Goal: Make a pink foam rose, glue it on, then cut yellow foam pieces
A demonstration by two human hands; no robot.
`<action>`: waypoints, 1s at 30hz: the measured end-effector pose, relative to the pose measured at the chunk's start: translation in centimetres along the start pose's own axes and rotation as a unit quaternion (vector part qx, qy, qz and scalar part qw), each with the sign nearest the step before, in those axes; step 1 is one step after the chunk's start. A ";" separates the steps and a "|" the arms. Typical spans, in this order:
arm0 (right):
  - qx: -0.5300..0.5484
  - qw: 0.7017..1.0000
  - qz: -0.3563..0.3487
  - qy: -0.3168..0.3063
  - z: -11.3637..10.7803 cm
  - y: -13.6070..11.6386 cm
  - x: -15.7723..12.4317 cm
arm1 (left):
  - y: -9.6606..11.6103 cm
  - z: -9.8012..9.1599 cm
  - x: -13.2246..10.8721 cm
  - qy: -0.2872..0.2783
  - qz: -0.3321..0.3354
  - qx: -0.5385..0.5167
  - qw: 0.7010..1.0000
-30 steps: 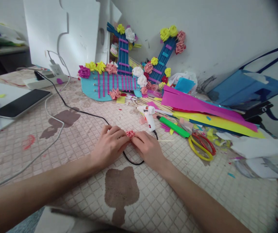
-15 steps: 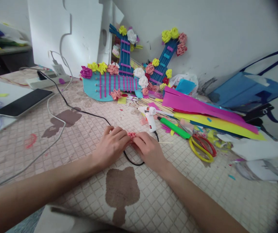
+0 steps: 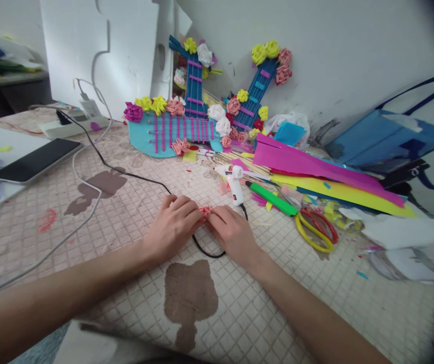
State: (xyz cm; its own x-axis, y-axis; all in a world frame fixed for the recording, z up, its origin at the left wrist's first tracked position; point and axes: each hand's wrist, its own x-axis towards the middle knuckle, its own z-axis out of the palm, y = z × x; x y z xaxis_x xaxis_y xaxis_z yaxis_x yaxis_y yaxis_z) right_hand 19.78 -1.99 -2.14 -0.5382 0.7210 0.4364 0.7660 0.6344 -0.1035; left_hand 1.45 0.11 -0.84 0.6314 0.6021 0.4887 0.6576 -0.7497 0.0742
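Coral paper flower (image 3: pixel 204 211) mostly hidden by hands, thumbs can't be made out. Black cord (image 3: pixel 141 177) partly covered by left hand (image 3: pixel 177 220). Worn, diamond-patterned tablecloth (image 3: pixel 247 313), pale wall (image 3: pixel 334 45) behind. Flower sits between left and right hand (image 3: pixel 235 232) fingertips, pinched from both sides; glue gun (image 3: pixel 235 186) just beyond.

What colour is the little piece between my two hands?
The piece is coral pink, head view.

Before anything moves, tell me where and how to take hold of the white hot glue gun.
Take the hot glue gun by its handle, preferably from the person's right: the nozzle points left, away from that approach, while the handle extends toward the person. Mind the black cord at its lower end.
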 end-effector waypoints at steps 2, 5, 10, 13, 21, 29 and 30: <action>0.012 1.000 0.014 0.016 0.1 -0.1 0.0 | 0.0 -0.1 0.0 0.000 0.000 0.002 1.000; 0.025 0.998 0.032 0.037 0.0 -0.2 0.0 | 0.0 -0.1 0.0 -0.005 -0.001 0.007 1.000; 0.018 0.998 0.057 0.035 -0.5 0.1 -0.7 | -0.3 0.1 -0.1 -0.005 -0.002 0.012 1.000; 0.017 0.998 0.068 0.009 -1.2 0.5 -1.3 | -0.4 0.1 -0.1 -0.005 0.007 0.011 1.000; 0.009 0.998 0.057 -0.008 -4.3 3.7 -3.6 | -0.6 0.3 -0.1 0.014 0.018 -0.004 1.000; -0.069 0.959 0.257 0.095 -4.3 8.8 -6.2 | -1.1 0.1 0.2 0.036 0.033 -0.008 0.999; -0.084 0.958 0.261 0.081 -4.0 9.1 -6.0 | -1.2 0.1 0.2 0.034 0.039 -0.009 0.999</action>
State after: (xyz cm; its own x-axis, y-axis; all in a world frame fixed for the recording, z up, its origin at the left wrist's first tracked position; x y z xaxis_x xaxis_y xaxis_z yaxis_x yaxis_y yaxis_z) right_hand 31.40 -1.69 -2.17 -0.0152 0.8661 0.4997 0.9692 0.1355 -0.2054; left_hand 0.80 1.18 -0.94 0.6507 0.5216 0.5518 0.5997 -0.7988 0.0479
